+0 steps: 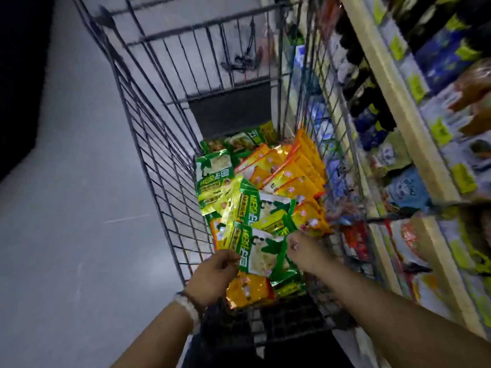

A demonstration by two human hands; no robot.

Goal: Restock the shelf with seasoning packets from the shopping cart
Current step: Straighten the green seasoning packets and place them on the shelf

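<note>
Both hands reach into the shopping cart: left hand and right hand pinch the near green packet by its edges; lift it level, clear of the right wall.

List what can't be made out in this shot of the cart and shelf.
- Head view, shelf: product labels and price tags are smeared by motion blur.
- Lower packets in the shopping cart: covered by the green packets and orange packets on top, so no count.
- Right hand: its fingertips are hidden behind the hand, so its grip is unclear.
- Left hand: it pinches a green packet; the print is too small to read.
</note>
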